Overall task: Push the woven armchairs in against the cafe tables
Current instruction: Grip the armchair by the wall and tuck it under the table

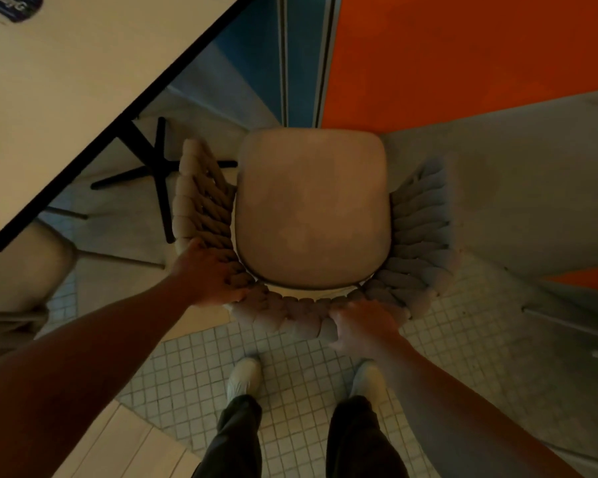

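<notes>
Standing behind the woven armchair [311,208], you curl your left grip [211,274] and right grip [363,326] over its back rim; the table [66,81] lies ahead-left, nearer your left grip, seat not yet under it.

cafe table [59,84] cropped top-left, sticker [13,6] blurred
</notes>
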### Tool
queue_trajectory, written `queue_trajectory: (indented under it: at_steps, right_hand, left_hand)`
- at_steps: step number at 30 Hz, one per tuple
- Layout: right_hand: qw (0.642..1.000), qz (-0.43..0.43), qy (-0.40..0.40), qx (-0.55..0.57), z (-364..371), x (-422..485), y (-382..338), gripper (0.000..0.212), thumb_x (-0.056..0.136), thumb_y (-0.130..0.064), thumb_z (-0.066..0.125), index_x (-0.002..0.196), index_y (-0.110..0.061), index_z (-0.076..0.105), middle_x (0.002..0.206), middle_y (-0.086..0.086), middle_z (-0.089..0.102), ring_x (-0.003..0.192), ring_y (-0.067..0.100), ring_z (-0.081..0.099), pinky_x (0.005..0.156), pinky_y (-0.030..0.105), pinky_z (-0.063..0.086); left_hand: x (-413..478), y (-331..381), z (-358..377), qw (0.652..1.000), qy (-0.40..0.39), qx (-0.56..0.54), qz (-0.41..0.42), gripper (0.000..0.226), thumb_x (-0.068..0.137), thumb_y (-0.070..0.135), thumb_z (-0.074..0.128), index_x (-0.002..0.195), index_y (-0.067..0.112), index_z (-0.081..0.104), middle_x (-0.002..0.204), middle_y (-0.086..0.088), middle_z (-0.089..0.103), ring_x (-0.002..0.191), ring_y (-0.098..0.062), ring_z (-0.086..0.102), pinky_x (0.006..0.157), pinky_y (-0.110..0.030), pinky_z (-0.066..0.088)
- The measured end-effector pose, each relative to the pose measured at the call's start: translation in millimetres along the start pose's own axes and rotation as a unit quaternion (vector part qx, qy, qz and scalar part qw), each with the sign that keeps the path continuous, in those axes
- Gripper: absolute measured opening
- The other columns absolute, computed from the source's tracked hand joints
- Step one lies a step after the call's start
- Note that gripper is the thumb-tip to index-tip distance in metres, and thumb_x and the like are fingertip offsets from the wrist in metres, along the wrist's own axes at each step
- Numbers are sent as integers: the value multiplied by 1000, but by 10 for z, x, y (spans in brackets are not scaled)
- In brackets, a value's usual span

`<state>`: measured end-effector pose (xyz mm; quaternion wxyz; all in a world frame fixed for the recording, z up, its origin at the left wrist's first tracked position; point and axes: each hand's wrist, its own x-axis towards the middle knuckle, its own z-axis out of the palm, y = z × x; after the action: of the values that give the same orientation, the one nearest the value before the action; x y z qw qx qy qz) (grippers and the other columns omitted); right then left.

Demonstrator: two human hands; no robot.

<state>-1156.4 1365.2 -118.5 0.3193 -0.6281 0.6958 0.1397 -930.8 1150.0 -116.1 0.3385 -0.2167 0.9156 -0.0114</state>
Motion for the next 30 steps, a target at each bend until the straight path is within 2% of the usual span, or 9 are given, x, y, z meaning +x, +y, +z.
queue_trajectory:
  at_steps: [4,9,14,18,21,24,26,29,30]
  right_hand:
    - [998,-38,22,-34,14,-57,217,52,78,-58,63,117,-24,62,115,-3,67,104,24,63,79,34,53]
    - [994,-57,9,-91,14,11,538,52,69,-68,57,101,-28,67,102,-6,69,97,22,65,72,35,55]
    - [987,-93,13,-127,-75,99,853,52,71,-60,64,113,-29,63,107,-5,66,100,23,62,67,31,42]
    - [987,-102,10,-125,-186,188,955,54,70,-62,65,112,-29,64,107,-5,67,97,21,65,73,33,51]
    - [986,-103,20,-128,-197,175,954,55,72,-60,70,116,-28,62,108,-3,68,100,24,65,70,30,45]
    - [993,-86,35,-76,-197,93,918,58,70,-67,66,115,-31,63,104,-4,70,96,22,66,74,32,53]
    - [996,-69,49,7,-221,7,870,66,66,-80,57,112,-33,66,99,-8,72,90,17,67,74,34,56]
    - [982,-48,97,153,-283,-179,809,48,80,-65,61,105,-26,72,94,-6,73,88,14,68,75,34,57]
    - [970,-34,127,203,-296,-240,789,37,84,-55,63,98,-22,73,89,-4,74,85,14,68,74,35,57]
  left_hand:
    - [-57,244,42,998,-5,-41,-46,65,84,73,12,143,58,35,153,30,38,145,-3,28,103,-47,26]
    - [-68,527,99,991,-6,-97,-96,76,76,80,-1,138,60,40,148,29,44,142,-5,33,101,-49,23]
    - [-83,838,34,983,-6,-134,-128,76,77,77,-3,137,59,41,146,30,46,139,-6,37,99,-50,24]
    - [28,872,156,973,-12,-157,-171,78,78,81,-2,134,58,46,140,27,53,134,-6,43,95,-49,24]
    - [15,858,197,969,11,-167,-183,76,80,79,-1,129,57,53,133,26,60,129,-4,48,95,-45,23]
    - [-87,971,173,963,75,-184,-182,58,92,66,14,120,52,63,125,25,65,127,-4,50,102,-43,24]
    - [-215,1156,140,905,180,-309,-229,38,97,52,39,113,42,72,119,18,69,123,-9,53,106,-40,36]
    - [-479,1534,-62,704,321,-517,-368,12,89,22,70,98,21,77,97,2,72,91,-16,65,76,-31,54]
    - [-543,1652,-143,663,342,-530,-403,8,86,18,73,93,18,76,91,1,70,83,-16,65,70,-28,52]
